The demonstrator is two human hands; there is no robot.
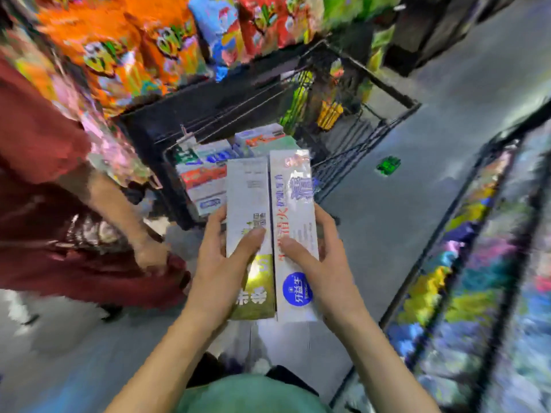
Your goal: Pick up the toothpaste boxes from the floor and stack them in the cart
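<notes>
Two toothpaste boxes held side by side above the floor, short of the cart (384, 93): left hand (220, 263) grasping the green-ended box (249, 198), right hand (325, 263) grasping the white box (293, 210).

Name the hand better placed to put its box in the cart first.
Probably the right hand: its white box with the blue circle reaches further over the cart than the left hand's green-ended box.
</notes>
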